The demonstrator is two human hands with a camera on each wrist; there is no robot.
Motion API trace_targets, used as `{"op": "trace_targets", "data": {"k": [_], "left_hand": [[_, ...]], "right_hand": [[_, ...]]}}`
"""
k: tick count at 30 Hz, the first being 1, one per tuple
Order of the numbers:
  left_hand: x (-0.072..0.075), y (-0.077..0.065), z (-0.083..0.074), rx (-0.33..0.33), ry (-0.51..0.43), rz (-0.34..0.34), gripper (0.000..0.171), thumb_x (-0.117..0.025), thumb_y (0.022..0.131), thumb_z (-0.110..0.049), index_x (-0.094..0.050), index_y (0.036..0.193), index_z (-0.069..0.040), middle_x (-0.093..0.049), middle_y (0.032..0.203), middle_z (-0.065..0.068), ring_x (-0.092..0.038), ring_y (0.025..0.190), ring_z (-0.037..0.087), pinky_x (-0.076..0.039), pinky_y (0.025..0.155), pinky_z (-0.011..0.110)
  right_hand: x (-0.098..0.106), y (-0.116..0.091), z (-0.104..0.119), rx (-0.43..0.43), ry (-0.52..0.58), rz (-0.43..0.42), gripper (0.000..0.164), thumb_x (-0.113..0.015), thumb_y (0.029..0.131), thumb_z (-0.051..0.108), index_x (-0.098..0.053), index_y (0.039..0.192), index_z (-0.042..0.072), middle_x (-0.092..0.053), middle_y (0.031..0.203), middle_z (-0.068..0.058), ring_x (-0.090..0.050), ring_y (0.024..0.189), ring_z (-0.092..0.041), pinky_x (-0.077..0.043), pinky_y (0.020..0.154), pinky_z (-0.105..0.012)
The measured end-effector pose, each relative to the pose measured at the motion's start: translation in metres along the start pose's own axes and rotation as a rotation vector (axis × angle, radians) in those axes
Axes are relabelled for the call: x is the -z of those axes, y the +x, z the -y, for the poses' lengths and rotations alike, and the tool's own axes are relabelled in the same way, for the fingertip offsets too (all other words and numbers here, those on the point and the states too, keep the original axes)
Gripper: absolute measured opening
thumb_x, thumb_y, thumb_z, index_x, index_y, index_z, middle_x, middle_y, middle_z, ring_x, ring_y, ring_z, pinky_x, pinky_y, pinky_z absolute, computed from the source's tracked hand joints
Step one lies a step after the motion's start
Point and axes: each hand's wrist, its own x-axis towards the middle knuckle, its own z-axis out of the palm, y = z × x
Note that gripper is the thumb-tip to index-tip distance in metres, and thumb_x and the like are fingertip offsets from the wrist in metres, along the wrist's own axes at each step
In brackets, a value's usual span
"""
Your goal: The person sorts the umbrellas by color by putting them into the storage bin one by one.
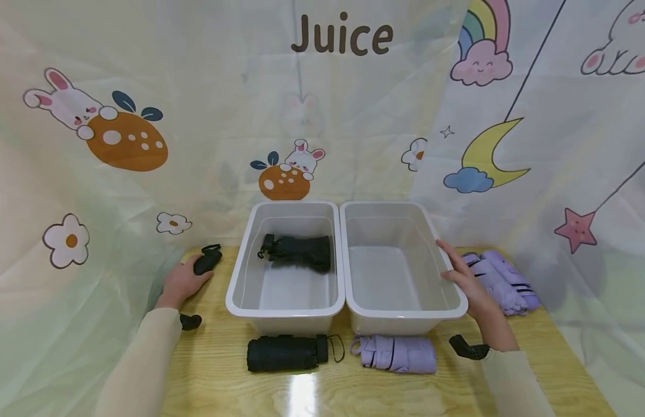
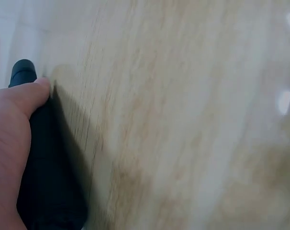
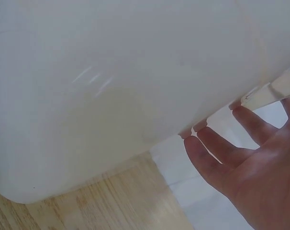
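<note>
While the left hand (image 1: pixel 182 282) grips a folded black umbrella (image 1: pixel 208 262) at the frame's middle left, its thumb curled over the fabric, the right hand (image 1: pixel 474 292), fingers spread, touches the right bin (image 1: pixel 405 314) right of centre. Another black umbrella (image 1: pixel 301 252) lies inside the left bin (image 1: pixel 285 313); a lilac umbrella (image 1: pixel 398 354) rests at lower centre.
</note>
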Motion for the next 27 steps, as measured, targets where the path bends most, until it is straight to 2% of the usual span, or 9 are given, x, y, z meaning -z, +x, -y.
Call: {"op": "trace_targets", "data": {"k": [5, 8, 18, 24, 27], "left_hand": [[0.002, -0.008, 0.0, -0.052, -0.059, -0.014, 0.075, -0.061, 0.092, -0.05, -0.036, 0.147, -0.005, -0.046, 0.13, 0.038, -0.046, 0.113, 0.054, -0.04, 0.087, 0.063], [0.01, -0.011, -0.002, -0.093, -0.104, -0.035, 0.074, -0.065, 0.091, -0.045, -0.037, 0.147, -0.005, -0.045, 0.132, 0.037, -0.046, 0.114, 0.053, -0.038, 0.089, 0.063], [0.054, -0.017, -0.014, -0.259, -0.122, -0.132, 0.069, -0.074, 0.085, -0.039, -0.048, 0.14, -0.004, -0.051, 0.129, 0.031, -0.051, 0.109, 0.047, -0.041, 0.085, 0.059], [0.081, -0.027, -0.036, -0.338, -0.119, -0.148, 0.073, -0.076, 0.082, -0.045, -0.051, 0.14, -0.008, -0.056, 0.127, 0.025, -0.057, 0.098, 0.04, -0.044, 0.076, 0.052], [0.096, -0.029, -0.049, -0.364, -0.103, -0.139, 0.074, -0.077, 0.081, -0.045, -0.05, 0.142, -0.011, -0.051, 0.131, 0.026, -0.056, 0.099, 0.04, -0.044, 0.075, 0.052]], "right_hand": [[0.001, -0.001, -0.001, -0.012, -0.005, -0.016, 0.066, -0.036, 0.101, -0.004, -0.009, 0.158, 0.017, -0.011, 0.153, -0.009, -0.042, 0.121, -0.02, -0.051, 0.083, -0.035], [0.001, 0.0, -0.002, -0.012, -0.009, -0.023, 0.066, -0.037, 0.101, -0.004, -0.01, 0.158, 0.018, -0.011, 0.154, -0.01, -0.042, 0.121, -0.021, -0.051, 0.083, -0.034], [-0.001, 0.004, 0.002, -0.025, -0.018, -0.039, 0.067, -0.039, 0.101, -0.002, -0.009, 0.158, 0.016, -0.009, 0.155, -0.011, -0.04, 0.12, -0.021, -0.05, 0.083, -0.032], [-0.002, 0.001, 0.002, -0.022, -0.011, -0.039, 0.067, -0.039, 0.101, -0.003, -0.012, 0.158, 0.017, -0.013, 0.153, -0.009, -0.042, 0.119, -0.018, -0.05, 0.083, -0.031], [-0.002, 0.0, 0.001, 0.0, 0.002, -0.038, 0.066, -0.038, 0.1, -0.004, -0.013, 0.158, 0.016, -0.017, 0.151, -0.008, -0.043, 0.117, -0.017, -0.05, 0.082, -0.031]]}}
